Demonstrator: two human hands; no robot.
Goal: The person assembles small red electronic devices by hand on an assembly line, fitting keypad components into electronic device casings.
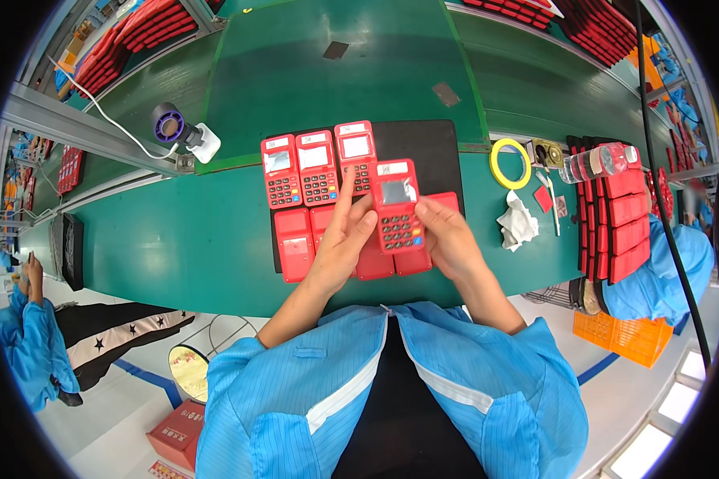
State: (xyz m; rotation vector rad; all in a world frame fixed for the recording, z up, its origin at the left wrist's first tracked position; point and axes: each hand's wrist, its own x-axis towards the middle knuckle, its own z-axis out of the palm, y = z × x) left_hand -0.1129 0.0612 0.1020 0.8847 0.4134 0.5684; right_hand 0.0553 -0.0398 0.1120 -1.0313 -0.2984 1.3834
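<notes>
A red card payment terminal (396, 191), with a small screen and dark keypad, is in my right hand (447, 237), which grips its right edge with the thumb on the front. My left hand (339, 239) is at its left side, index finger stretched upward and thumb tip by the terminal's edge; some fingers are hidden. Three similar terminals lie face up in a row beyond: a left one (280, 172), a middle one (316, 168) and a right one (355, 148), near my left index finger. Several face-down red terminals (294, 243) lie nearer, partly covered by my hands.
A black mat (423, 140) lies under the terminals on the green table (176, 239). To the right are yellow tape (497, 164), crumpled white tissue (518, 221), a plastic bottle (603, 162) and stacked red terminals (627, 223). A purple-and-black device (168, 122) stands at the left. Co-workers sit at both sides.
</notes>
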